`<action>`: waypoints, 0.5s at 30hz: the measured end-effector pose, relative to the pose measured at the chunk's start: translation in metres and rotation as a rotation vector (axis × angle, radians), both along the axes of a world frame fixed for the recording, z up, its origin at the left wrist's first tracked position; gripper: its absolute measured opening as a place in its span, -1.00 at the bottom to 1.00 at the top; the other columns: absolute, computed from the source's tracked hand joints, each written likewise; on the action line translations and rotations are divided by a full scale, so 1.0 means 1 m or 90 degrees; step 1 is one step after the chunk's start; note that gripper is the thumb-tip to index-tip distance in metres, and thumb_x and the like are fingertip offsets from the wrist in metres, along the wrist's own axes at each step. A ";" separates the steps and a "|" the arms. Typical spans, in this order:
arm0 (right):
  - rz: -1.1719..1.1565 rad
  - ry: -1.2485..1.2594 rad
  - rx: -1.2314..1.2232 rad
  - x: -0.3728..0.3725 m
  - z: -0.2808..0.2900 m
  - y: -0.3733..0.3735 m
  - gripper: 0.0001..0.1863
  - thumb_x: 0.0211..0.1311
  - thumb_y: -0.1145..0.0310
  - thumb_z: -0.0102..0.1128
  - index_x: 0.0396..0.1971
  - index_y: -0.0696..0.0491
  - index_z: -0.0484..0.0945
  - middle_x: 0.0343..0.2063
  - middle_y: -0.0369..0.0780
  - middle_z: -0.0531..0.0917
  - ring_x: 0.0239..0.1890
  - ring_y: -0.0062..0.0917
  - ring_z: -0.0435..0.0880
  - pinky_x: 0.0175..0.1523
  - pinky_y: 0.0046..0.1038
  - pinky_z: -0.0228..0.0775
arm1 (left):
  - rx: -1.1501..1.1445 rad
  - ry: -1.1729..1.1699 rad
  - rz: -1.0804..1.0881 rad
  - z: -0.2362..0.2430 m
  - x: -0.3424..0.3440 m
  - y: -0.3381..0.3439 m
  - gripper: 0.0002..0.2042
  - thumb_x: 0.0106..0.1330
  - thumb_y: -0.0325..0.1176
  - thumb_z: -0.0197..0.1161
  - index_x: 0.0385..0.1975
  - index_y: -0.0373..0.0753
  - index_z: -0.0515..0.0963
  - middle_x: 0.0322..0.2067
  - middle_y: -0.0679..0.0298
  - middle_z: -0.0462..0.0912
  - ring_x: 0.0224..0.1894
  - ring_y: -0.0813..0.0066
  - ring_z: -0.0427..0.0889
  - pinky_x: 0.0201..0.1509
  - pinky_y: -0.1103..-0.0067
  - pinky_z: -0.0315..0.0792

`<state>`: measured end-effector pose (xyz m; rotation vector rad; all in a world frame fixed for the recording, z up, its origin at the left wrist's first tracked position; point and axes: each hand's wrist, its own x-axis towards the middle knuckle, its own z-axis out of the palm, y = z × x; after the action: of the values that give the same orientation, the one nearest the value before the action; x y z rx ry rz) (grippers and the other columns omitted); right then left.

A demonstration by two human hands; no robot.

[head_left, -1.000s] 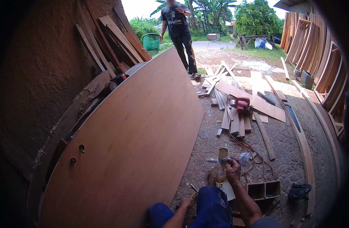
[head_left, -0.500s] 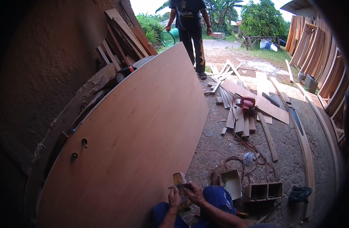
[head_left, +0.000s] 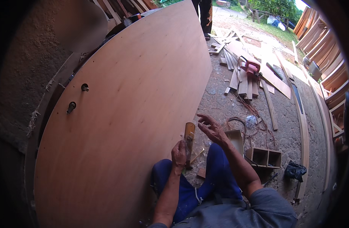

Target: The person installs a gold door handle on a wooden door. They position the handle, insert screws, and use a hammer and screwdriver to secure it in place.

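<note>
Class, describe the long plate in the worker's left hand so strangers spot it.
Start from the big tan panel on the left. In front of its lower right part, near the blue trousers, the left hand grips the long plate. Its yellowish, rounded upper end sets it apart from the thinner golden piece to its right.

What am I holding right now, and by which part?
Your left hand holds a brass-coloured plate by its lower left side; your right hand is open and empty.

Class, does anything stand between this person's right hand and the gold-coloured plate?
Nothing visible does: only an open gap separates the right hand, its fingers spread, from the gold-coloured plate, which the left hand holds.
</note>
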<state>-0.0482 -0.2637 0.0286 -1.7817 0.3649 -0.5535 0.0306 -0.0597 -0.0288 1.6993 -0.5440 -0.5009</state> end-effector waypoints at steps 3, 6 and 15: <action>0.078 0.123 -0.138 0.008 0.020 0.008 -0.53 0.46 0.15 0.26 0.26 0.02 0.54 -0.20 -0.12 0.72 -0.13 -0.47 0.71 -0.01 -0.39 0.59 | 0.021 -0.047 0.036 0.006 -0.002 0.004 -0.52 0.66 -0.02 -0.06 -0.03 -0.36 0.64 -0.34 0.15 0.72 -0.25 0.40 0.67 -0.10 0.45 0.52; 0.040 0.219 0.012 0.014 0.012 0.013 -0.61 0.42 0.17 0.27 0.09 0.11 0.65 -0.21 -0.16 0.74 -0.18 -0.50 0.73 -0.03 -0.35 0.59 | -0.006 -0.108 0.072 0.005 -0.007 0.004 -0.45 0.67 0.04 -0.13 -0.08 -0.35 0.66 -0.36 0.12 0.73 -0.28 0.34 0.70 -0.14 0.40 0.53; -0.166 0.069 0.179 0.032 -0.027 -0.027 -0.73 0.44 0.23 0.29 -0.16 0.16 0.67 -0.44 -0.36 0.64 -0.42 -0.70 0.54 -0.33 -0.59 0.38 | 0.038 -0.182 0.052 -0.006 -0.004 0.014 -0.44 0.63 0.11 -0.07 -0.02 -0.33 0.62 -0.40 0.15 0.75 -0.37 0.30 0.74 -0.27 0.37 0.56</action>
<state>-0.0166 -0.2904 0.0014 -1.5051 0.7223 -0.5582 0.0263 -0.0460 -0.0345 1.8554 -0.6673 -0.2176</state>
